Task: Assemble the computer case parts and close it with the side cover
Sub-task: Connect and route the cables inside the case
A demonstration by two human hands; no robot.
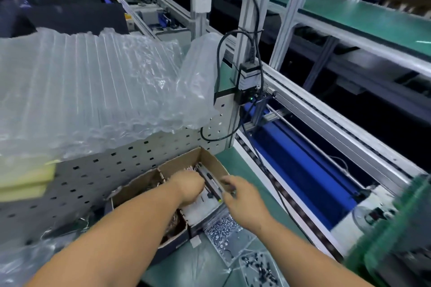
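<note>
In the head view, the left hand [189, 185] reaches down into a divided cardboard box [211, 158] on the green table [235, 161]; its fingers are hidden, so their grip cannot be told. The right hand [242, 198] hovers at the box's right edge, blurred, fingers curled around a small dark part [229, 187]. Trays of screws [225, 228] lie just beside. No computer case shows clearly.

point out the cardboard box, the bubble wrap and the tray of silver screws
cardboard box [211, 158], head view, right wall near the far corner
bubble wrap [93, 91], head view, middle of the sheet
tray of silver screws [224, 233], head view, on the screws
</note>
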